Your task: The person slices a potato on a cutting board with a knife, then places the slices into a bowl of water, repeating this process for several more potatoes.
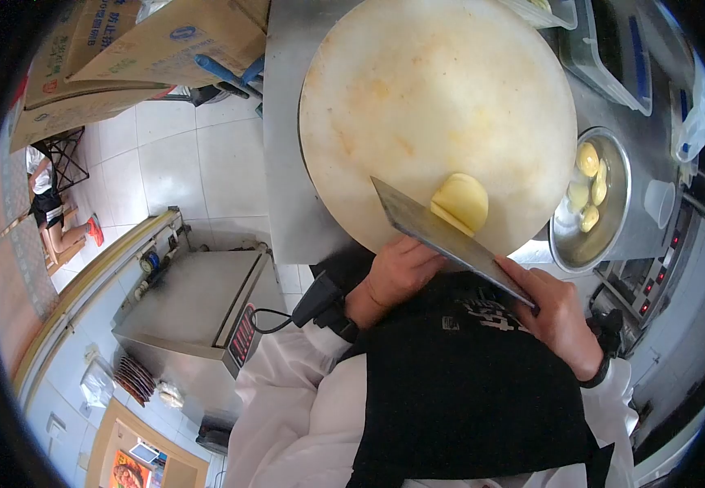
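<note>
My right hand (554, 307) grips a cleaver (450, 244) at its handle end. The wide blade slants across the near part of the round cutting board (417, 98). On the blade's far side lie pale yellow potato slices (462, 202), overlapping and close against the steel. My left hand (401, 272) is at the near side of the blade with its fingers curled and pressed together. Whatever those fingers hold is hidden behind the blade and the hand itself.
Right of the board, a metal bowl (592, 244) holds several peeled potatoes (598, 183). A white cup (659, 202) and a plastic tub (608, 61) stand beyond it. Cardboard boxes (116, 65) are at upper left, above a steel appliance (194, 297). A seated person (51, 199) is far left.
</note>
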### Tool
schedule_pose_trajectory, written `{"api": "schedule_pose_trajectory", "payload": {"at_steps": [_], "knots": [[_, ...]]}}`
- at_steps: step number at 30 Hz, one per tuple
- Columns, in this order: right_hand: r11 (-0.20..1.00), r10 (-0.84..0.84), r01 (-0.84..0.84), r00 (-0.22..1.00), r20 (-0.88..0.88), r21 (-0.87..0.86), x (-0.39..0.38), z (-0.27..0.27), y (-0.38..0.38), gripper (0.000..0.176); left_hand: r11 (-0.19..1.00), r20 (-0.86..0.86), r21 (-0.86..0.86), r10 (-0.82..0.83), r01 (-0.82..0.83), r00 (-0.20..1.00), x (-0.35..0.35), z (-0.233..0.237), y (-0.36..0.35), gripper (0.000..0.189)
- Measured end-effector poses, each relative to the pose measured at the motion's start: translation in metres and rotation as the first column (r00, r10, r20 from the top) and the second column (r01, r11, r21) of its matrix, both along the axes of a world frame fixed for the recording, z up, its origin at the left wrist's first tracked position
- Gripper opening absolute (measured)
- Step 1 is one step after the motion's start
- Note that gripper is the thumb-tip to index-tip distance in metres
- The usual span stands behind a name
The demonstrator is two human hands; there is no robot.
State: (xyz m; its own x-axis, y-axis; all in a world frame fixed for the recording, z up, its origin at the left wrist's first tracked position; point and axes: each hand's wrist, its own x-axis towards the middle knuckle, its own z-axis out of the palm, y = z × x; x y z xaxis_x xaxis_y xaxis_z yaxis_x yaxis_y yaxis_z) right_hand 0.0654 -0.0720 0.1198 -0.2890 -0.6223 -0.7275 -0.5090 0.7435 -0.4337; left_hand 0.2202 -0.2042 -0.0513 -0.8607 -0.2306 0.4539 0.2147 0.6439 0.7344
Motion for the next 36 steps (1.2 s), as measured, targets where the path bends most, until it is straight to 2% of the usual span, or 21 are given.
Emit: {"api": "schedule_pose_trajectory", "payload": {"at_steps": [4, 6, 10, 12, 13, 15, 17, 19, 21, 26, 28, 30, 33, 36], "knots": [[0.998, -0.017, 0.014, 0.999, -0.040, -0.053, 0.005, -0.025, 0.001, 0.055, 1.000, 0.025, -0.007, 0.015, -0.015, 1.000, -0.004, 0.006, -0.001, 0.021], [0.969, -0.013, -0.021, 0.990, -0.138, -0.244, 0.008, -0.048, 0.005, 0.061, 1.000, 0.036, -0.004, 0.011, -0.011, 0.999, -0.004, 0.007, -0.001, 0.021], [0.964, -0.019, -0.017, 0.991, -0.133, -0.264, 0.004, -0.047, 0.010, 0.062, 0.997, 0.012, -0.061, 0.042, -0.041, 0.999, -0.010, 0.013, -0.004, 0.019], [0.952, 0.000, -0.029, 0.995, -0.096, -0.306, 0.003, -0.035, 0.012, 0.064, 0.998, 0.010, -0.043, 0.037, -0.037, 0.999, -0.003, 0.001, 0.000, 0.018], [0.953, -0.002, -0.026, 0.996, -0.092, -0.302, 0.003, -0.025, 0.012, 0.064, 0.999, 0.009, -0.027, 0.034, -0.034, 0.999, 0.000, -0.001, 0.001, 0.017], [0.986, 0.063, -0.075, 0.995, -0.083, -0.148, 0.003, -0.007, 0.008, 0.064, 0.999, 0.033, -0.017, 0.037, -0.036, 0.999, 0.001, 0.002, 0.000, 0.016], [0.986, 0.056, -0.070, 0.994, -0.099, -0.152, 0.004, -0.012, 0.008, 0.064, 0.999, 0.053, -0.008, 0.037, -0.037, 0.998, 0.000, 0.003, -0.001, 0.016], [0.986, 0.049, -0.066, 0.993, -0.111, -0.155, 0.006, -0.026, 0.007, 0.064, 0.999, 0.004, -0.041, 0.034, -0.034, 0.999, 0.000, 0.000, 0.001, 0.018], [0.971, 0.015, -0.049, 0.990, -0.143, -0.233, 0.007, -0.047, 0.005, 0.063, 0.999, 0.001, -0.041, 0.034, -0.034, 0.999, -0.002, 0.002, 0.001, 0.020], [0.955, -0.025, -0.008, 0.994, -0.108, -0.296, 0.003, -0.041, 0.013, 0.061, 0.997, 0.013, -0.072, 0.043, -0.042, 0.999, -0.008, 0.011, -0.005, 0.024], [0.956, -0.041, 0.016, 0.996, -0.079, -0.293, 0.004, -0.024, 0.013, 0.060, 0.999, -0.024, -0.026, 0.043, -0.044, 0.999, -0.003, 0.005, -0.002, 0.022], [0.985, 0.010, -0.021, 0.998, -0.065, -0.171, 0.004, -0.010, 0.012, 0.060, 0.999, -0.002, -0.029, 0.030, -0.030, 1.000, 0.002, 0.000, -0.001, 0.021], [0.989, 0.022, -0.034, 0.996, -0.087, -0.141, 0.007, -0.011, 0.009, 0.059, 0.999, 0.010, -0.027, 0.026, -0.025, 1.000, 0.002, -0.001, 0.000, 0.020], [0.987, -0.002, -0.021, 0.990, -0.142, -0.160, 0.012, -0.037, 0.006, 0.058, 0.999, 0.005, -0.033, 0.039, -0.039, 0.999, 0.002, 0.000, 0.001, 0.020]]}}
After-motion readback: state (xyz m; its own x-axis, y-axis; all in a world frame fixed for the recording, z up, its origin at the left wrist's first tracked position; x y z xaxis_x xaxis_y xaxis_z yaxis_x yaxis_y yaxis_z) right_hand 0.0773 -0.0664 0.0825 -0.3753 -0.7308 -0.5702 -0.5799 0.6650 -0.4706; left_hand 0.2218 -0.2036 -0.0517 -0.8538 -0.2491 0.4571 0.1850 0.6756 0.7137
